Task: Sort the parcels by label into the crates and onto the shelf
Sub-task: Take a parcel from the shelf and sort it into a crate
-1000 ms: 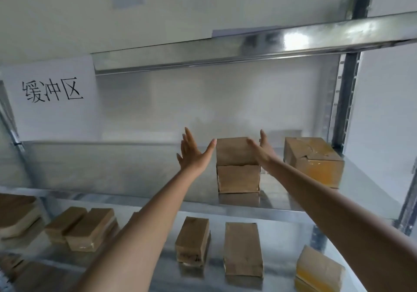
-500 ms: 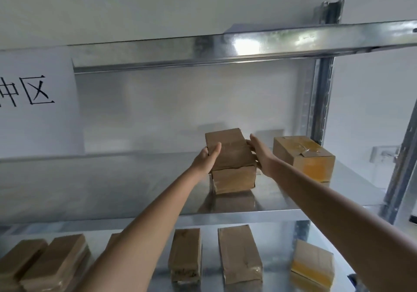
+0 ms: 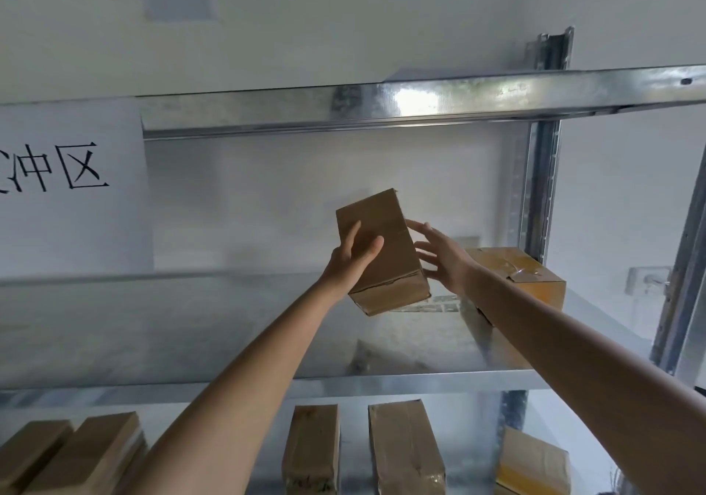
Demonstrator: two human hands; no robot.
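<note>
Held parcel [image 3: 382,254] above shelf [image 3: 191,326], left of resting parcel [image 3: 523,276]; more parcels [image 3: 405,452] below.

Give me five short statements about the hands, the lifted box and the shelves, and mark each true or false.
1. The plain brown cardboard box is off the metal shelf. True.
2. The left hand grips that box. True.
3. The right hand is curled into a fist. False: its fingers are spread open beside the box.
4. The yellow-taped cardboard box is on the lower shelf. False: it sits on the same shelf, behind the right hand.
5. The white paper sign hangs at the left. True.
</note>
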